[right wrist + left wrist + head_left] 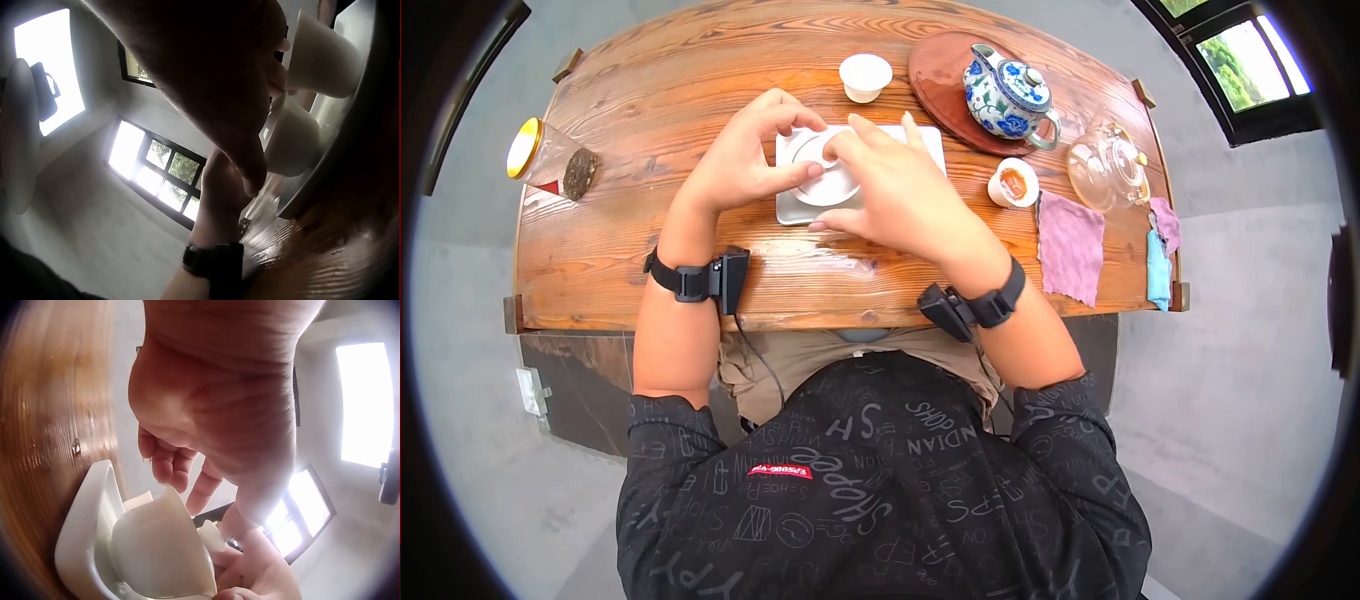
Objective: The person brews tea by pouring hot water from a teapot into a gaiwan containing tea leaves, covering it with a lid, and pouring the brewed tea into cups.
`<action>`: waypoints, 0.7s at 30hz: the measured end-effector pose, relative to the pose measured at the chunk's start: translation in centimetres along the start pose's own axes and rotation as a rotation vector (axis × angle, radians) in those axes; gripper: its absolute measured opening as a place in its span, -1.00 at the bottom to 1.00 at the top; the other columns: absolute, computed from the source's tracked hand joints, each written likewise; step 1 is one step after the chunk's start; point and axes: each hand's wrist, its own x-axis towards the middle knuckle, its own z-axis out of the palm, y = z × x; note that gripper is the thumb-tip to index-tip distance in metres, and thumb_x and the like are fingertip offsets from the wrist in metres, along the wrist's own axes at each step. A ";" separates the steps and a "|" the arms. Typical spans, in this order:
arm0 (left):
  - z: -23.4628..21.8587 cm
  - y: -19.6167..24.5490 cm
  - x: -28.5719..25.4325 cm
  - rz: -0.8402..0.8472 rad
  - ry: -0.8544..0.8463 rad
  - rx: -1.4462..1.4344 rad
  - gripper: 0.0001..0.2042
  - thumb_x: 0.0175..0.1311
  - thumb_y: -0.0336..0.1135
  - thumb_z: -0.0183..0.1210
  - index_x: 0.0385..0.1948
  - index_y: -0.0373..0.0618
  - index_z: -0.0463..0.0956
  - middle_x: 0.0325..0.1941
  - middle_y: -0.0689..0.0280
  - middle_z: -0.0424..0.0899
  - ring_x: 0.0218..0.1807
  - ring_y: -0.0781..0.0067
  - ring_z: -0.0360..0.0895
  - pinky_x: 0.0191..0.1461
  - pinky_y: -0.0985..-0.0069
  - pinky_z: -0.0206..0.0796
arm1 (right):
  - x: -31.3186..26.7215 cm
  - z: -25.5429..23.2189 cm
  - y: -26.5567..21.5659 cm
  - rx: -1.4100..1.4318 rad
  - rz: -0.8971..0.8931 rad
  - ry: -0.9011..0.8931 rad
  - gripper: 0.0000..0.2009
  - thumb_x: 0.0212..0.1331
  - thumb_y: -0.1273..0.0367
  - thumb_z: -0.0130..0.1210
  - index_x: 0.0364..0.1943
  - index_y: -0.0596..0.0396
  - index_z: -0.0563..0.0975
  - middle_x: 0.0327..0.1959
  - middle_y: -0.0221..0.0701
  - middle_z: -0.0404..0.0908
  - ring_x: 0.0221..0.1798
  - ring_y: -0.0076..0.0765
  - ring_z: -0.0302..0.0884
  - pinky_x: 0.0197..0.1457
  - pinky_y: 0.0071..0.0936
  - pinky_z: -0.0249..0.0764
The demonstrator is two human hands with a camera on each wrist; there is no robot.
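A white handleless bowl [162,550] stands in a white rectangular tray [793,213] at the table's middle. My left hand [750,150] arches over its left side, thumb extended inward and fingers loosely bent above the rim in the left wrist view. From the right, my right hand [900,185] reaches across the bowl, thumb toward the near side and index finger close to the left thumb tip. A small white piece [212,536] shows between the hands; I cannot tell which hand holds it. Two white vessels, one an upper cup [325,59], show in the right wrist view.
Beyond the tray stands a white cup [865,78]. A blue-and-white teapot [1007,95] sits on a round brown board [940,75]. To the right are a cup with orange contents [1013,183], glass pot [1108,170] and pink cloth [1070,245]. A jar [550,160] lies left.
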 end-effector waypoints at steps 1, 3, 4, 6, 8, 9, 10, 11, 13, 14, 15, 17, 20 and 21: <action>0.1 0.2 0.0 -0.010 -0.002 -0.001 -0.63 0.03 -0.20 0.48 -0.12 -0.11 0.68 -0.15 0.30 0.56 -0.07 0.34 0.48 0.03 0.39 0.38 | -0.3 -0.9 0.5 0.059 -0.016 0.074 -0.39 -0.08 0.10 0.52 0.02 0.06 0.51 -0.03 -0.16 0.66 0.13 0.04 0.63 0.45 0.35 0.17; 0.1 0.5 -0.1 -0.026 0.006 -0.003 -0.59 0.01 -0.17 0.52 -0.10 -0.10 0.69 -0.14 0.30 0.55 -0.06 0.33 0.49 0.04 0.38 0.38 | -0.5 -4.1 1.0 0.168 0.094 0.170 -0.58 -0.04 0.25 0.53 -0.14 0.14 0.62 0.09 -0.13 0.68 0.24 -0.05 0.60 0.34 -0.11 0.48; 0.2 0.7 -0.1 -0.050 0.007 0.012 -0.54 -0.03 -0.14 0.56 -0.08 -0.08 0.69 -0.15 0.30 0.55 -0.06 0.33 0.50 0.05 0.38 0.38 | -1.0 -4.3 3.1 0.224 0.164 0.285 -0.63 -0.01 0.27 0.53 -0.21 0.17 0.63 0.06 -0.17 0.71 0.14 -0.22 0.65 0.19 -0.31 0.56; 0.5 1.0 -0.1 -0.078 0.009 0.026 -0.50 -0.07 -0.11 0.59 -0.06 -0.06 0.70 -0.16 0.30 0.55 -0.05 0.32 0.50 0.05 0.37 0.38 | -1.2 -7.0 4.9 0.173 0.452 0.435 -0.72 0.20 0.25 0.42 -0.21 0.16 0.63 -0.09 -0.30 0.74 -0.12 -0.43 0.67 -0.02 -0.43 0.59; 0.8 1.1 -0.1 -0.084 0.019 0.061 -0.52 -0.09 -0.10 0.60 -0.08 -0.01 0.72 -0.18 0.32 0.55 -0.04 0.29 0.51 0.04 0.37 0.37 | -2.3 -7.5 11.6 0.079 0.496 0.615 -0.59 0.26 0.09 0.34 -0.09 0.19 0.61 -0.17 -0.19 0.74 -0.11 -0.20 0.69 0.01 -0.30 0.57; 0.8 0.9 -0.1 -0.086 0.022 0.062 -0.52 -0.09 -0.10 0.60 -0.08 -0.01 0.72 -0.18 0.32 0.55 -0.04 0.29 0.51 0.04 0.37 0.37 | -2.9 -8.1 14.4 0.164 0.600 0.609 -0.57 0.28 0.07 0.32 -0.06 0.20 0.60 -0.16 -0.19 0.74 -0.10 -0.19 0.69 0.04 -0.29 0.56; 0.7 0.7 -0.1 -0.075 0.004 0.099 -0.55 -0.08 -0.11 0.59 -0.10 0.00 0.73 -0.20 0.33 0.56 -0.04 0.28 0.51 0.03 0.37 0.37 | -3.4 -8.7 16.6 0.250 0.703 0.602 -0.54 0.30 0.06 0.30 -0.03 0.21 0.59 -0.15 -0.18 0.74 -0.09 -0.19 0.69 0.07 -0.28 0.55; 0.7 0.5 -0.1 -0.065 -0.013 0.134 -0.58 -0.07 -0.13 0.59 -0.13 0.01 0.74 -0.21 0.34 0.56 -0.03 0.27 0.51 0.02 0.36 0.37 | -3.8 -9.1 17.8 0.251 0.699 0.601 -0.54 0.30 0.06 0.30 -0.03 0.21 0.59 -0.15 -0.18 0.74 -0.09 -0.19 0.69 0.07 -0.28 0.55; 0.9 0.7 -0.1 -0.041 -0.001 0.142 -0.61 -0.04 -0.15 0.57 -0.14 0.01 0.75 -0.22 0.35 0.56 -0.05 0.27 0.52 0.01 0.36 0.37 | -4.4 -9.6 19.7 0.150 0.899 0.537 -0.51 0.35 0.01 0.24 0.03 0.20 0.57 -0.14 -0.18 0.74 -0.06 -0.22 0.69 0.08 -0.27 0.55; 0.9 0.8 -0.1 -0.016 0.008 0.149 -0.64 -0.02 -0.17 0.56 -0.16 0.02 0.75 -0.24 0.36 0.56 -0.06 0.28 0.52 0.00 0.35 0.37 | -4.5 -9.6 19.9 0.059 0.885 0.480 -0.53 0.45 0.02 0.12 0.06 0.20 0.56 -0.21 -0.27 0.73 -0.15 -0.34 0.70 -0.08 -0.36 0.58; 1.0 0.9 0.0 -0.016 0.012 0.149 -0.64 -0.02 -0.17 0.56 -0.16 0.02 0.75 -0.24 0.36 0.56 -0.06 0.28 0.52 0.00 0.35 0.37 | -4.6 -9.5 20.1 0.058 0.882 0.479 -0.53 0.45 0.02 0.12 0.06 0.20 0.56 -0.21 -0.27 0.73 -0.15 -0.34 0.70 -0.08 -0.36 0.58; 1.0 1.0 0.0 -0.009 0.020 0.081 -0.69 0.03 -0.21 0.52 -0.17 -0.01 0.74 -0.27 0.33 0.58 -0.13 0.32 0.53 -0.03 0.36 0.37 | -4.8 -9.1 19.9 0.405 0.925 0.430 -0.58 0.52 0.03 0.04 -0.06 0.17 0.60 -0.33 -0.44 0.62 -0.30 -0.55 0.46 -0.17 -0.52 0.41; 1.1 0.3 0.1 -0.013 0.061 -0.017 -0.74 0.12 -0.24 0.47 -0.19 -0.09 0.72 -0.34 0.37 0.62 -0.24 0.48 0.53 -0.12 0.45 0.38 | -4.5 -8.6 20.6 0.428 0.930 0.369 -0.58 0.56 0.04 -0.03 -0.12 0.14 0.62 -0.36 -0.49 0.60 -0.38 -0.60 0.43 -0.28 -0.55 0.39; 1.2 0.2 0.1 -0.015 0.061 -0.013 -0.74 0.12 -0.24 0.47 -0.19 -0.09 0.72 -0.34 0.37 0.62 -0.24 0.48 0.53 -0.12 0.45 0.38 | -4.4 -8.2 20.9 0.433 0.930 0.368 -0.58 0.56 0.04 -0.03 -0.12 0.14 0.62 -0.36 -0.49 0.60 -0.38 -0.60 0.43 -0.28 -0.55 0.39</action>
